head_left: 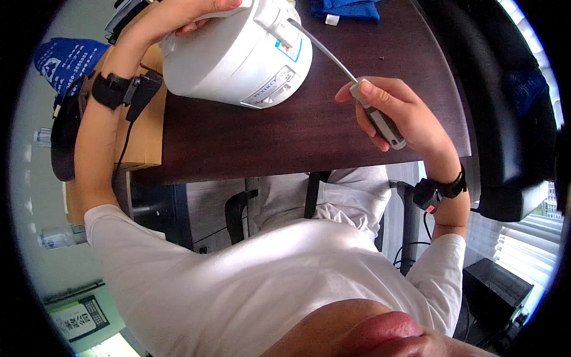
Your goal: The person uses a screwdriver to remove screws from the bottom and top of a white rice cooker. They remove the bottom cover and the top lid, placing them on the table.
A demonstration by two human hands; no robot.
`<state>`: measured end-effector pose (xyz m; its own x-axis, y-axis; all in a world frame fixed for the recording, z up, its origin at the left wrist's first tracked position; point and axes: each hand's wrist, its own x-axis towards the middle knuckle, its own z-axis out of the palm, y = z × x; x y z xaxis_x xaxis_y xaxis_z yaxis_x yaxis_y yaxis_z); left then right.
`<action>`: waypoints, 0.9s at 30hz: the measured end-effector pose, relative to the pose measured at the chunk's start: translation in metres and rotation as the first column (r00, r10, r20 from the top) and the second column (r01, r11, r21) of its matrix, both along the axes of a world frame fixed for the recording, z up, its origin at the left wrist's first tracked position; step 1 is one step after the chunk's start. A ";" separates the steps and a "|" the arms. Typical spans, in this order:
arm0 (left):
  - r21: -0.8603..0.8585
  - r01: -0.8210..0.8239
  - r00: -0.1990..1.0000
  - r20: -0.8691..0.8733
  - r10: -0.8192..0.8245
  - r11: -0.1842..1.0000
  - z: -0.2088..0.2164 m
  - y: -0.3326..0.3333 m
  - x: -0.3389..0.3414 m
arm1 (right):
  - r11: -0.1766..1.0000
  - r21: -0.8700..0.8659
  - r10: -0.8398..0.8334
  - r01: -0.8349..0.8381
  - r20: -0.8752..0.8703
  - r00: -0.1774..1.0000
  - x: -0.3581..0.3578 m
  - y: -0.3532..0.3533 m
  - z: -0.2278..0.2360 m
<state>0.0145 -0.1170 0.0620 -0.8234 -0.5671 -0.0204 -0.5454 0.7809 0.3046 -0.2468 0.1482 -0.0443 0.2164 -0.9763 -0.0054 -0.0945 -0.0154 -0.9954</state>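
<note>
A white rounded appliance, which looks like a rice cooker (208, 65), lies tilted on the dark wooden desk (238, 140). My left hand (193, 11) grips its far left edge, fingers partly cut off by the top of the picture. In my right hand (395, 107) is a screwdriver (329, 52) with a grey and white handle; my thumb presses along the handle's top. Its long metal shaft slants up and left, and the tip goes into or against a white bracket (275, 24) on the cooker's side. The tip itself is hidden there.
Folded blue cloth (345, 9) lies at the desk's far edge. A cardboard box (146, 134) stands left of the cooker, near a blue printed bag (68, 59). To the right are a black chair-like piece (505, 119) and window blinds (523, 250).
</note>
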 end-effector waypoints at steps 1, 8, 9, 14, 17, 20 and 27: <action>-0.001 -0.006 1.000 0.004 0.006 1.000 -0.001 -0.004 -0.004 | 1.000 -0.004 -0.013 0.013 0.018 1.000 -0.001 0.001 0.000; 0.033 0.010 0.997 0.073 -0.012 0.999 -0.009 -0.022 -0.041 | 0.997 0.050 -0.055 0.053 0.035 0.998 -0.011 -0.006 -0.001; 0.029 0.018 0.998 0.063 -0.020 0.999 -0.010 -0.021 -0.045 | 0.994 0.088 -0.059 0.058 0.010 0.998 -0.012 -0.006 0.000; -0.021 0.034 0.993 0.114 -0.031 0.999 -0.012 -0.017 -0.071 | 0.993 0.096 -0.073 0.075 -0.024 0.997 -0.018 -0.003 0.006; -0.044 0.033 0.988 0.149 -0.027 0.998 -0.012 -0.015 -0.077 | 0.982 0.115 -0.137 0.150 -0.109 0.985 -0.021 0.000 0.008; -0.070 0.029 0.989 0.144 -0.019 0.997 -0.013 -0.014 -0.078 | 0.981 0.103 -0.147 0.162 -0.137 0.980 -0.023 -0.001 0.009; 0.015 0.060 0.968 0.243 -0.062 0.998 0.000 -0.001 -0.072 | 0.996 0.049 -0.065 0.077 -0.213 0.975 -0.035 0.009 0.017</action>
<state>-0.0570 -0.1181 0.0623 -0.8263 -0.5150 -0.2282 -0.5551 0.8133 0.1743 -0.2820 0.1575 -0.0275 0.1346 -0.9859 -0.0996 -0.3013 0.0550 -0.9519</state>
